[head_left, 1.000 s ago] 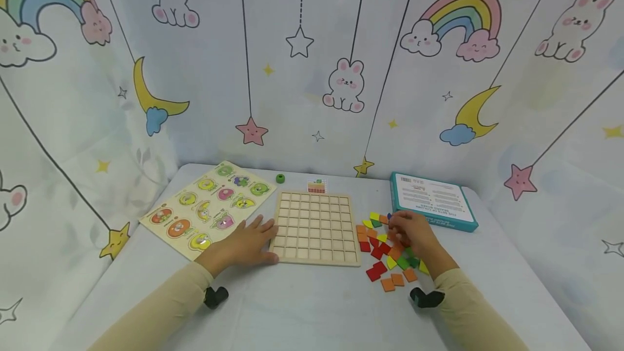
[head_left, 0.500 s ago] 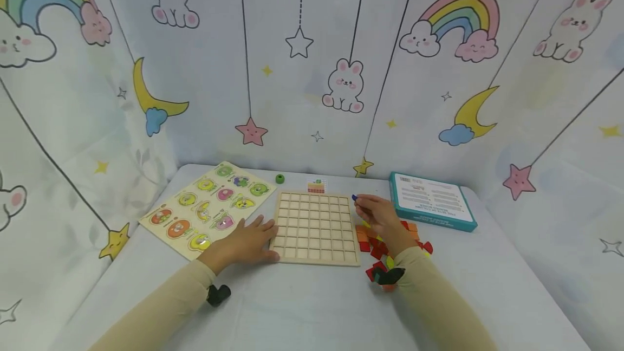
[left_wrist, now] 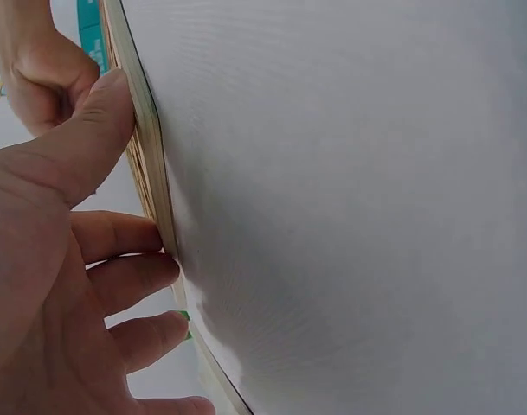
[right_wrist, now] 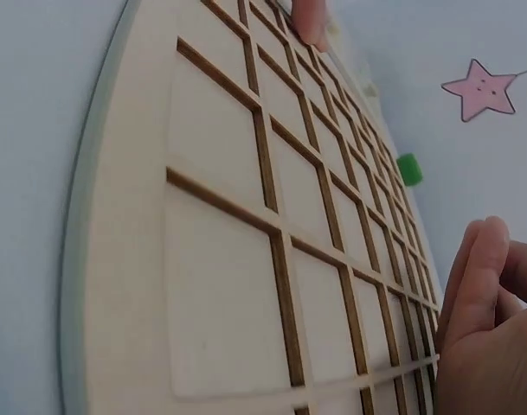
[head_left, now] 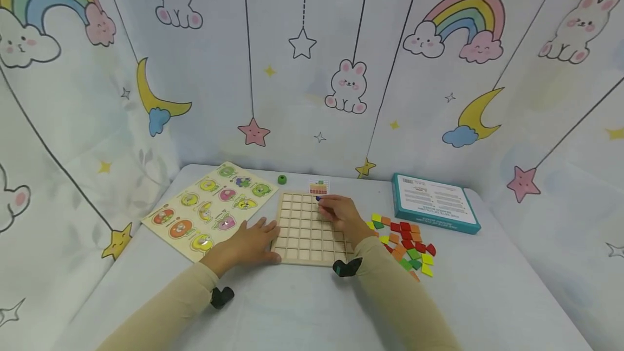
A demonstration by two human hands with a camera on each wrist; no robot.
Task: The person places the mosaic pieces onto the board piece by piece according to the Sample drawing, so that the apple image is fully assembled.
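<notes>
A wooden grid board [head_left: 297, 256] with rows of square recesses lies flat in the middle of the table. My left hand [head_left: 250, 242] rests at its left edge, fingers spread, and in the left wrist view the thumb and fingertips [left_wrist: 159, 266] touch the board's side. Over the far part of the grid, my right hand [head_left: 343, 215] pinches a small blue piece [head_left: 318, 198] between thumb and fingertips. From the right wrist, that hand shows at the lower right above the recesses, while its blue piece is hidden there.
Several red, orange, yellow and green tiles [head_left: 407, 235] lie scattered right of the board. Behind them stands a teal box [head_left: 436, 202]. A fruit puzzle board [head_left: 212, 205] lies at left; a green ring-shaped piece [head_left: 282, 179] and a small picture card [head_left: 319, 187] sit behind the grid.
My right hand has left the tile pile with the blue piece and moved left over the board's far rows. The left hand has stayed at the board's edge.
</notes>
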